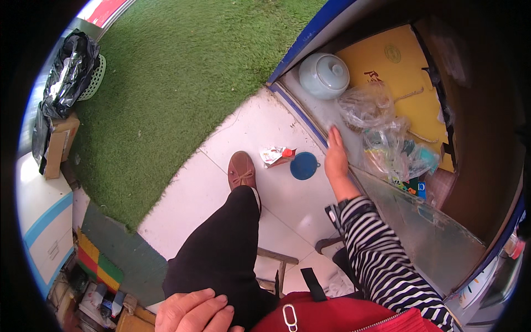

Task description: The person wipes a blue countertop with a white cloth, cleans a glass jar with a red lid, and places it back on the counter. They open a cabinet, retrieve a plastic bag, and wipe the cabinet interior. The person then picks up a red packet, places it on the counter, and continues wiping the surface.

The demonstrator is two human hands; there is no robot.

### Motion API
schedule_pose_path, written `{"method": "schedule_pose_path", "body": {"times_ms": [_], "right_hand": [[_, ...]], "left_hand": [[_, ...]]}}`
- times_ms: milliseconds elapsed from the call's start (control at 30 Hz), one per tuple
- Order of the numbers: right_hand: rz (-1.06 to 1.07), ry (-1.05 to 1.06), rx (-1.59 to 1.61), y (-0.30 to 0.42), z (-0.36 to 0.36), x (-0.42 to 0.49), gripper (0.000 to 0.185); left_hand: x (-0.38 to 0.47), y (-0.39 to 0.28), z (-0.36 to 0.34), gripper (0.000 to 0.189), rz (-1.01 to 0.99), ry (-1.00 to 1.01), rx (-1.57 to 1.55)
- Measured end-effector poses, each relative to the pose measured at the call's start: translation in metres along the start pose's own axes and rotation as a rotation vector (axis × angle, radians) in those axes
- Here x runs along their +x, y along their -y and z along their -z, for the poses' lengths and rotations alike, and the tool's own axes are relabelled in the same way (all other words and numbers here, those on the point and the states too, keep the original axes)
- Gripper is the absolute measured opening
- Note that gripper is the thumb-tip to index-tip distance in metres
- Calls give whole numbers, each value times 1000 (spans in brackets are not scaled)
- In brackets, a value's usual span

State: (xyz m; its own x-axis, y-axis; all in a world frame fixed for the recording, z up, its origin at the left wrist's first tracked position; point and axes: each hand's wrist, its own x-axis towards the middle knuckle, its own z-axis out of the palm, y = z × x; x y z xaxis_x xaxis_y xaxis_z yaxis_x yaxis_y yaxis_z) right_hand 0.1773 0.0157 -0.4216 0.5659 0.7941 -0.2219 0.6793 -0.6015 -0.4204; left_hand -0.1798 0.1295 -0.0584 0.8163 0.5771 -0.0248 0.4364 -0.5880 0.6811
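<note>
My right hand (337,159), in a black-and-white striped sleeve, is at the front edge of a low cabinet (323,112). Its fingers are stretched out with nothing visible in them, and the thumb is hidden. Just inside lie clear plastic bags (386,137) with small packets among them. A pale lidded ceramic jar (324,76) stands deeper in the corner, against a yellow cardboard bag or box (390,58) with rope handles. My left hand (195,311) is by my black-trousered leg at the bottom edge, fingers slightly spread, seemingly holding nothing.
On the white floor tiles lie a spouted pouch (277,155) and a blue round lid (304,165). A glass panel (423,228) covers the cabinet's near part. Artificial grass (178,74) spreads ahead. A cardboard box (61,145) and black plastic bag (68,79) stand left; a wooden stool (282,261) is below.
</note>
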Motion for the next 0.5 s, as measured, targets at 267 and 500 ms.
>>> {"method": "schedule_pose_path", "body": {"times_ms": [267,500], "right_hand": [[40,-105,17,29,-38,59,55],[92,20,37,7,-8,27,60]], "left_hand": [[-4,0,0,19,-36,13,-37],[-3,3,1,21,-47,-6,-59]]}}
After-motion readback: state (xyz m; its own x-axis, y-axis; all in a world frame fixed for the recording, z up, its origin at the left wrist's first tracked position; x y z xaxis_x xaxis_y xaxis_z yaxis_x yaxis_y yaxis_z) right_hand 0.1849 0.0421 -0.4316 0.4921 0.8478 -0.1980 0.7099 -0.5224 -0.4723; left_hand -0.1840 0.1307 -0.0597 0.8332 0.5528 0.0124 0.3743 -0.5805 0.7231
